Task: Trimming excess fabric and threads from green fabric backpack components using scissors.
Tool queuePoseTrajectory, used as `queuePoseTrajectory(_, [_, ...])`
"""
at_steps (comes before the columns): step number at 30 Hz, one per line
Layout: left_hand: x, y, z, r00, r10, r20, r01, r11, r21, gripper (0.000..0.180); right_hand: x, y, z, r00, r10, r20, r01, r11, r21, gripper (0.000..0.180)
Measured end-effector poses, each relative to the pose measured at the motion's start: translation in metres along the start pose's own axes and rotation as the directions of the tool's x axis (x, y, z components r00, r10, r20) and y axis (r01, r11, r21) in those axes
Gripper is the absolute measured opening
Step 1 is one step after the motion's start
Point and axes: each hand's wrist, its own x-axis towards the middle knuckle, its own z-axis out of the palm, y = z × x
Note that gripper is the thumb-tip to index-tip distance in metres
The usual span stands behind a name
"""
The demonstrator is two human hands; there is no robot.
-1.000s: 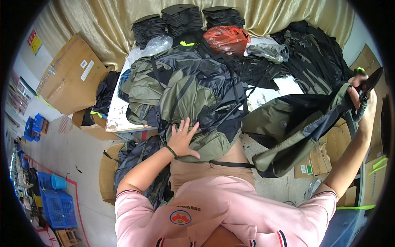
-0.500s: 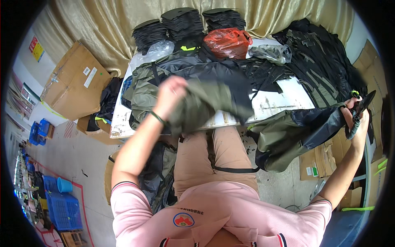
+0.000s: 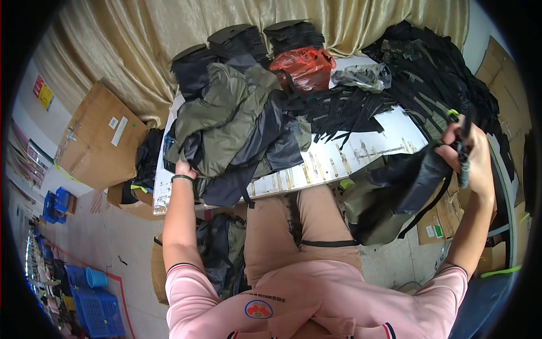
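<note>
My left hand (image 3: 185, 169) is closed at the near left edge of an olive-and-black fabric heap (image 3: 226, 124) on the table, with cloth gathered at its fingers. Out to the right, my right hand (image 3: 471, 155) is raised and closed on the top of an olive-and-black fabric bag piece (image 3: 384, 192), which hangs down beside the table's front edge. In the same hand is a dark tool (image 3: 464, 169) that looks like scissors, partly hidden by the fingers. A black strap trails from the hanging piece.
Stacks of dark panels (image 3: 237, 45) stand along the curtain, near a red plastic bag (image 3: 305, 68) and a clear plastic bag (image 3: 364, 77). Black mesh and straps (image 3: 429, 73) pile up at right. A large carton (image 3: 101, 138) is left of the white table (image 3: 293, 175); more fabric lies below.
My left hand has moved left and nearer, and the olive fabric has shifted left and back over the heap, baring some tabletop. My right hand has risen slightly, still holding the hanging piece.
</note>
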Motion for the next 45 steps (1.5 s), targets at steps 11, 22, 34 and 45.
queuePoseTrajectory(11, [-0.251,-0.078,0.129,0.422,0.196,0.885,-0.688,0.705,0.172,0.109,0.073,-0.068,0.140,0.767,-0.442,0.465,0.353,0.896,0.268,0.029])
queuePoseTrajectory(22, [-0.294,-0.084,0.069,0.848,0.163,0.505,-0.082,0.980,-0.179,0.043,0.021,0.022,0.224,0.947,-0.062,0.316,0.031,0.995,0.100,0.028])
queuePoseTrajectory(34, [-0.307,-0.127,-0.015,0.976,-0.013,0.217,0.057,0.978,-0.199,0.035,-0.167,0.082,0.340,0.879,0.168,0.446,-0.245,0.962,0.120,0.035])
queuePoseTrajectory(45, [-0.323,-0.017,-0.041,0.921,0.254,0.296,-0.289,0.953,0.084,0.036,-0.080,0.128,0.148,0.832,0.487,-0.265,-0.273,0.776,0.569,0.013])
